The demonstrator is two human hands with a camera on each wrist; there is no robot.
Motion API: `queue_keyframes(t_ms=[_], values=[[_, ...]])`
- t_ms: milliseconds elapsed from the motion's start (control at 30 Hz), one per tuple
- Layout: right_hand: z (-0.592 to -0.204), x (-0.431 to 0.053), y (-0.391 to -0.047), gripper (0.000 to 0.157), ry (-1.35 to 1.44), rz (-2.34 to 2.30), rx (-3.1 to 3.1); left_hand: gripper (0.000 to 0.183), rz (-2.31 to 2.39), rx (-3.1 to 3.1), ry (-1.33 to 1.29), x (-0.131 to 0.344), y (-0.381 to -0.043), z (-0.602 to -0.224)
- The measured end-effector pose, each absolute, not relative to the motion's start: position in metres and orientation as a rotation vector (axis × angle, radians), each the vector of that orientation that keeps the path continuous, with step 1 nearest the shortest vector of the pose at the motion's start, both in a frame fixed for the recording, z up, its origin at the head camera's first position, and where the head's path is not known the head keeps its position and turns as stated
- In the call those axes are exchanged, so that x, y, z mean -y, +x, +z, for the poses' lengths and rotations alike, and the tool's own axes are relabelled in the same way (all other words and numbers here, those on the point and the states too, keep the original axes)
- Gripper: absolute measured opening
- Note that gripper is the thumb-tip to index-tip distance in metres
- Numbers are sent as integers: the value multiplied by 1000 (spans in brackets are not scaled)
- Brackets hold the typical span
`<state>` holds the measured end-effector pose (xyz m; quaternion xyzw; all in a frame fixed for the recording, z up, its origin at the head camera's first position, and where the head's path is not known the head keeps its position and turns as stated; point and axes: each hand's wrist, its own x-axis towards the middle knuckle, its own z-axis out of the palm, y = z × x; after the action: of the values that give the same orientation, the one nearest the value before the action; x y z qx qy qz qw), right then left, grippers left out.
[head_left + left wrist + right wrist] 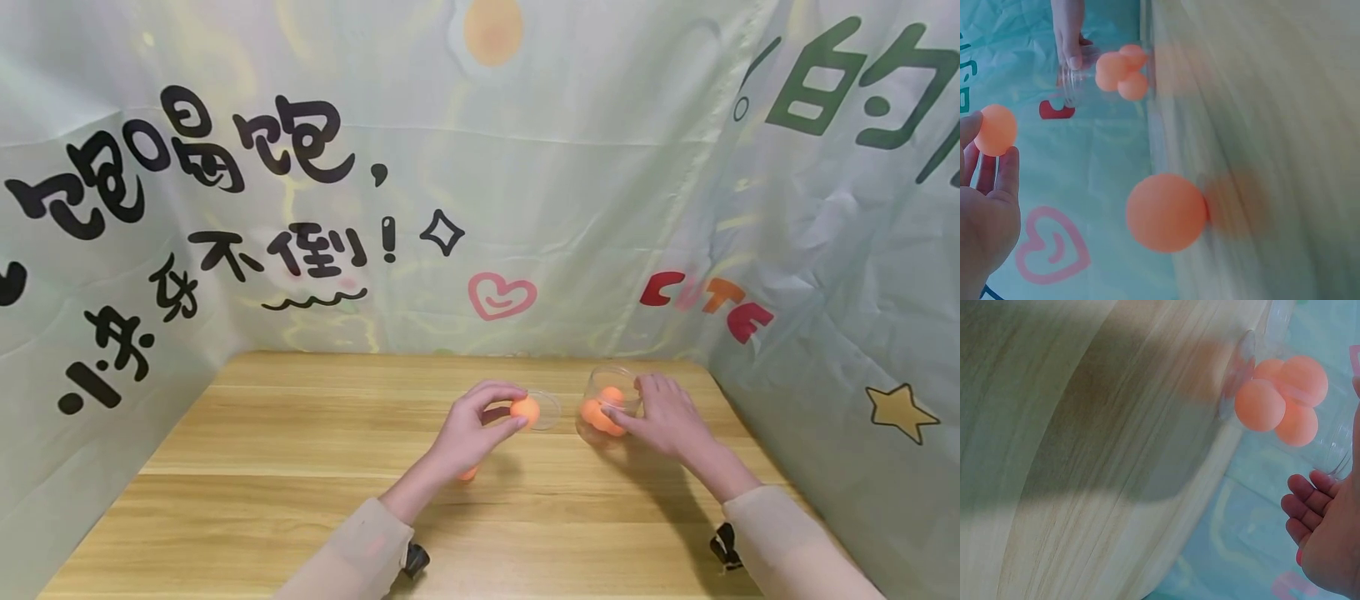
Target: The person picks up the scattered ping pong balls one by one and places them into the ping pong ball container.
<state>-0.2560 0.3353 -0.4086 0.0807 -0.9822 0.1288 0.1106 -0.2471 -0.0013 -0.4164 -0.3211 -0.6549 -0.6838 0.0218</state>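
My left hand point(480, 425) pinches an orange ping-pong ball point(525, 412) between thumb and fingertips, above the table and left of a clear jar point(617, 379). The same ball point(996, 130) shows at the left edge of the left wrist view. My right hand point(667, 412) grips the jar near its rim, thumb on the near side. The jar stands upright with several orange balls point(1300, 381) at its bottom. One more orange ball point(1166, 212) rests on the table, mostly hidden by my left wrist in the head view.
A clear round piece point(551, 410), perhaps a lid, lies on the wooden table point(300, 467) between the held ball and the jar. Printed cloth point(420, 317) rises along the table's back and sides. Dark wrist devices point(415, 560) sit under both sleeves.
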Motion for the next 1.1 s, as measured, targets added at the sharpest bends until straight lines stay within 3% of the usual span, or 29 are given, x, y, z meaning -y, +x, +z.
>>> queue_keyframes(t_ms=[1100], values=[[-411,-336,-258,79,247,371,2861,32,-1997,2038,-1106,-44,-274,-379]])
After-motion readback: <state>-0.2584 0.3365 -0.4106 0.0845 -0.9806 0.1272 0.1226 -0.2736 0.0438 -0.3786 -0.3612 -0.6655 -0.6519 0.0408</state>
